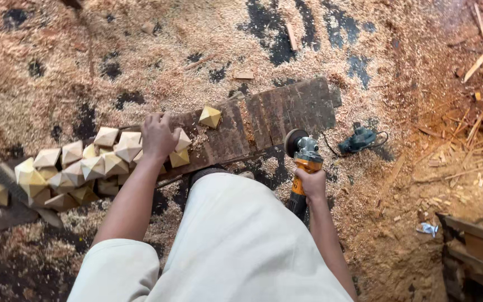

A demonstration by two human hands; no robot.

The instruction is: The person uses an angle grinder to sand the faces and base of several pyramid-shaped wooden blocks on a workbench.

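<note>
Right hand [311, 183] grips a grinder [304, 168], disc end pointing away toward the plank's [286, 109] near edge; left hand [159, 136] rests, fingers bent, on blocks [85, 168].

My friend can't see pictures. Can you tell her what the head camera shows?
A person's right hand holds an orange angle grinder, while the left hand rests on a pile of pointed wooden blocks lying on a dark plank amid sawdust.

I saw even, soft daylight with no glare. Shadows were faint: only a thin dark edge under the plank [286, 112] just ahead of my right hand [311, 183], which gripped the grinder [303, 162]. Around my left hand [157, 137] the pale blocks [79, 170] stayed sharp. Beyond both hands the corners bowed slightly and softened.
</note>
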